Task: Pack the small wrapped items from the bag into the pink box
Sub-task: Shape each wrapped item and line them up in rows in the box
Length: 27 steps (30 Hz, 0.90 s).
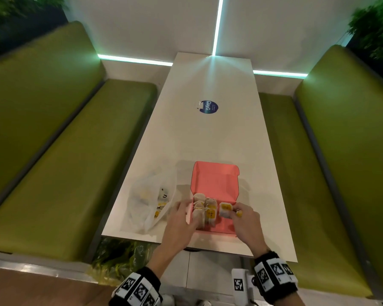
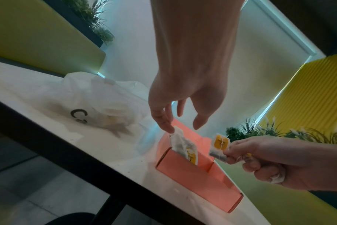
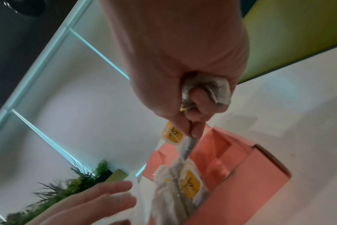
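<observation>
1. A wrapped item (image 1: 225, 210) is being pinched in the right hand (image 1: 244, 219) just above the pink box (image 1: 215, 184), a crumpled one tucked in its palm.
2. The standing packets (image 1: 202, 212) inside the pink box are being steadied by the left hand (image 1: 181, 221), fingers extended, gripping nothing.
3. More items are lying in the bag (image 1: 148, 202), left of the pink box on the counter (image 1: 208, 133).
4. Judged next: lowering the item into the bare space beside the packets.

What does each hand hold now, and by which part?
The right hand pinches a wrapped item by its edge, another is balled in its palm. The left hand holds nothing.
</observation>
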### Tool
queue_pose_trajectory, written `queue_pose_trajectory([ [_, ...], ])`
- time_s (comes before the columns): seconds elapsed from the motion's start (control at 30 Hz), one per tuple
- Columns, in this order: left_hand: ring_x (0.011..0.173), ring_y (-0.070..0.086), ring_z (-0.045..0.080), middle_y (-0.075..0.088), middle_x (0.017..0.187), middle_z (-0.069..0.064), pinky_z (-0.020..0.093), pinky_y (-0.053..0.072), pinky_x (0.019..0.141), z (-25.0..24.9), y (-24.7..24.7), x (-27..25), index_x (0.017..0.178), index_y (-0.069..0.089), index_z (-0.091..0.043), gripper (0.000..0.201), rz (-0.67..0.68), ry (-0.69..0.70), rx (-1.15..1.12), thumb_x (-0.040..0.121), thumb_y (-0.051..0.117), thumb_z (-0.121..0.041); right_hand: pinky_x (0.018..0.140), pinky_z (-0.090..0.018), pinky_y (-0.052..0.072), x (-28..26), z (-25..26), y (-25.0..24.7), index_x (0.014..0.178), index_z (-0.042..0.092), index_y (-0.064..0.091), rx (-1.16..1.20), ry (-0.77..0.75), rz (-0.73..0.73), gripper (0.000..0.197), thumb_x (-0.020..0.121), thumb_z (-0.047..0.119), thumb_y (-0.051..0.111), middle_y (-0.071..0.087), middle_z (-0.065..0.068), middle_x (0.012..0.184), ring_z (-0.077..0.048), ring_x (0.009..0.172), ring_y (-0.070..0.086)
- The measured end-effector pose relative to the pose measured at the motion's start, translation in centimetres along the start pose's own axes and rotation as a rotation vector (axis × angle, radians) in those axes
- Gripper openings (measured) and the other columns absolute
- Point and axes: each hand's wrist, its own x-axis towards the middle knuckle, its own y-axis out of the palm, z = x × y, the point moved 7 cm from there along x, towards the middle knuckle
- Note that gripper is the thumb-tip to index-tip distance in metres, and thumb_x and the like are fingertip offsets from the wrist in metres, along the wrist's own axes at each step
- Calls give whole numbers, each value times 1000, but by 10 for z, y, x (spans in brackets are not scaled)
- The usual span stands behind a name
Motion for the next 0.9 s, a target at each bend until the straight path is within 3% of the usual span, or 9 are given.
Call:
queue_pose_trajectory([
  [0.1,117,50,15,52,133,-1,35,45,100,12,10,1,143,41,-21,51,72,-83,47,97,53,-41,63,-34,56,11,-7,1,94,21,67,-173,91,23,16,93,15,53,64,-2,91,-10,66,58],
  [0.17,118,50,14,52,133,-2,28,43,97,12,14,0,143,41,-19,52,120,-103,31,96,56,-34,74,-37,56,16,-8,5,106,22,65,-259,141,46,20,92,20,51,59,-6,104,-21,80,60],
  [0.23,120,51,15,53,135,-1,29,44,99,14,19,0,143,42,-18,54,158,-101,27,93,61,-26,79,-35,51,21,-5,13,112,18,62,-354,155,87,21,94,21,51,54,-7,106,-26,89,57],
  [0.37,121,52,17,55,135,1,33,45,103,18,23,1,141,45,-18,53,174,-85,43,91,63,-16,84,-37,52,28,1,29,113,10,59,-450,174,128,22,93,15,51,57,-13,116,-32,100,61],
  [0.47,120,52,16,56,133,0,30,44,101,18,23,1,139,47,-19,50,168,-59,42,92,62,-12,81,-37,51,32,2,37,112,7,58,-450,203,148,22,91,12,51,58,-15,116,-32,100,62],
  [0.63,121,52,16,56,132,0,20,38,97,19,22,0,139,47,-19,50,154,-24,42,92,61,-12,72,-35,52,35,-2,42,104,6,64,-334,233,139,32,87,31,58,65,-16,106,-32,86,62],
  [0.73,119,53,15,55,133,0,19,39,96,19,22,0,140,46,-19,50,143,-19,45,93,61,-14,74,-33,47,36,-4,40,110,2,61,-342,231,115,27,93,20,51,61,-20,114,-37,99,61],
  [0.9,123,51,16,53,136,1,13,32,93,17,23,-2,142,44,-18,51,148,-17,69,94,62,-15,76,-34,46,35,-7,36,113,1,60,-291,247,59,21,96,8,49,59,-20,118,-36,102,61],
])
